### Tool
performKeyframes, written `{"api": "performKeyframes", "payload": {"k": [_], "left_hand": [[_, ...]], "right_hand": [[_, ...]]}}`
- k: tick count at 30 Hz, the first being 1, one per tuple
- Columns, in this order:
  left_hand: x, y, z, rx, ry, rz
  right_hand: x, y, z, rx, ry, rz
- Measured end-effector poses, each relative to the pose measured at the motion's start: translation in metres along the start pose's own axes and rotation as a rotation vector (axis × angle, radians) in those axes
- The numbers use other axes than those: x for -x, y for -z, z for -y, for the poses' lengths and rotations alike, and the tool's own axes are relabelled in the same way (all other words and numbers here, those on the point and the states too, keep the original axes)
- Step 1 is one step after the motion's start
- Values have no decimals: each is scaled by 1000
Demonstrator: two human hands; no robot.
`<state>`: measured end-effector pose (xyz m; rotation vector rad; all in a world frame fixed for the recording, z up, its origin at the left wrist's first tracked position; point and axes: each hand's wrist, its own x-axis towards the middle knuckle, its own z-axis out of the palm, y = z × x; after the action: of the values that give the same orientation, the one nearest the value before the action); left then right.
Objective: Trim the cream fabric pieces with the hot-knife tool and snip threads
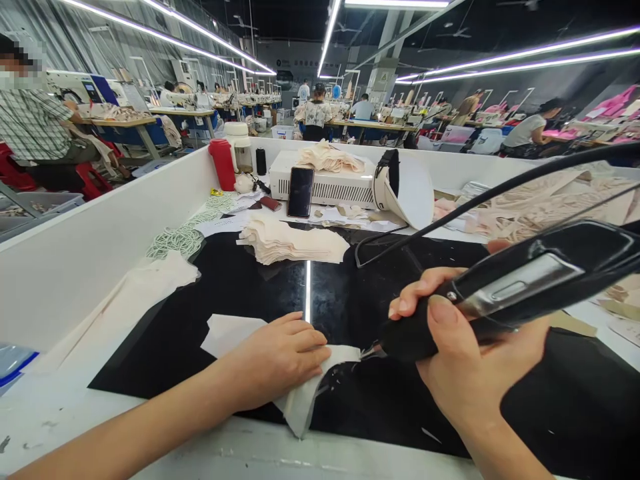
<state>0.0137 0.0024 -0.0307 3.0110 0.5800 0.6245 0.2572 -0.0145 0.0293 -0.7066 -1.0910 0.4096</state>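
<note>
Head view: the left hand (280,360) lies flat, fingers spread and pressing a pale fabric piece (305,393) onto the black worktop (240,293) at the near edge. The right hand (465,347) has its fingers wrapped around a black corded cutting tool (505,287), whose tip touches the fabric's right edge. A stack of cut pieces (290,241) lies farther back.

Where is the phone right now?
The phone stands propped against the white box at the back of the table, centre-left, behind the fabric stack.
</note>
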Motion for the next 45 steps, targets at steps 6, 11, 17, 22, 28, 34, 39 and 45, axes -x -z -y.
{"api": "performKeyframes", "payload": {"k": [6,11,17,22,28,34,39,45], "left_hand": [[-2,-5,-5,10,-10,-37],[-4,-6,-6,18,-12,-45],[-7,-4,-7,29,-27,-72],[-7,-4,-8,25,-23,-77],[-6,-5,-7,26,-19,-57],[-7,-4,-7,32,-39,-84],[-6,-3,-6,23,-38,-65],[-6,-2,-6,24,-47,-78]], "right_hand": [[-7,-5,6,9,-22,-57],[-12,-18,4,-5,-5,-86],[-7,-23,-6,-32,16,-10],[-4,-21,-7,4,25,33],[-11,-20,0,11,-2,-65],[-11,-16,-2,-22,5,-77],[-10,-14,-5,-32,20,-70],[-11,-13,-4,17,37,-25]]}}
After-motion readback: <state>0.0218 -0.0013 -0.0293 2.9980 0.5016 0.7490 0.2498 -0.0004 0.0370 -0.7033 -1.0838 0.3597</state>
